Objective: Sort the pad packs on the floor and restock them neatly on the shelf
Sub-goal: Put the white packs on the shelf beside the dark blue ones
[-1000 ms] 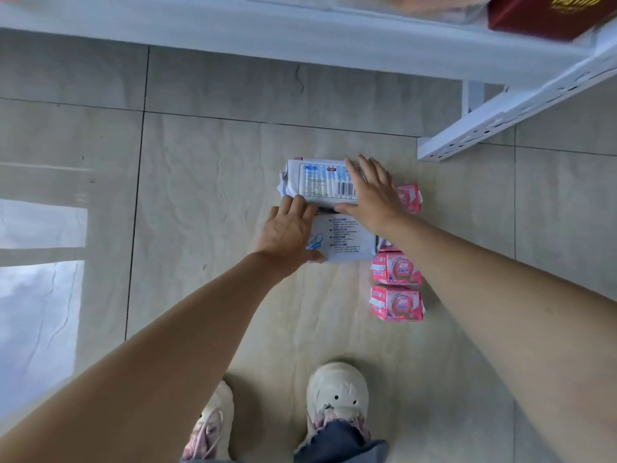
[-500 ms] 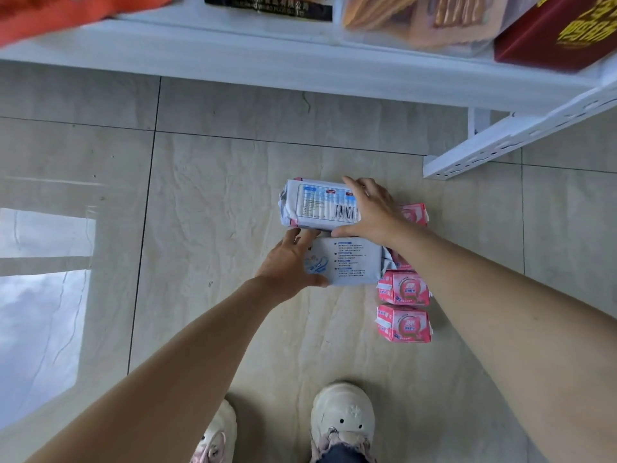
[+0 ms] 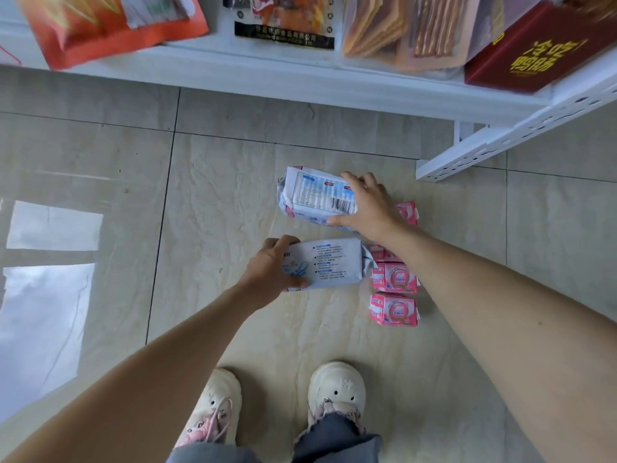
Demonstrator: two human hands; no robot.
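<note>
Two large pale-blue pad packs are over the tiled floor. My right hand grips the far pack, whose barcode faces up. My left hand holds the left end of the near pack, printed text up. To the right, small pink pad packs stand in a row: one nearest me, one behind it, one past my right wrist, and another mostly hidden under my right arm. The white shelf runs across the top.
The shelf carries snack bags, a packet with black label, clear packs and a dark red box. A perforated white shelf bracket reaches the floor at right. My two white shoes stand below.
Both hands closed around the blue packs and pulled them apart: the near pack came toward me and left, the far pack lifted. The camera rose, showing more shelf.
</note>
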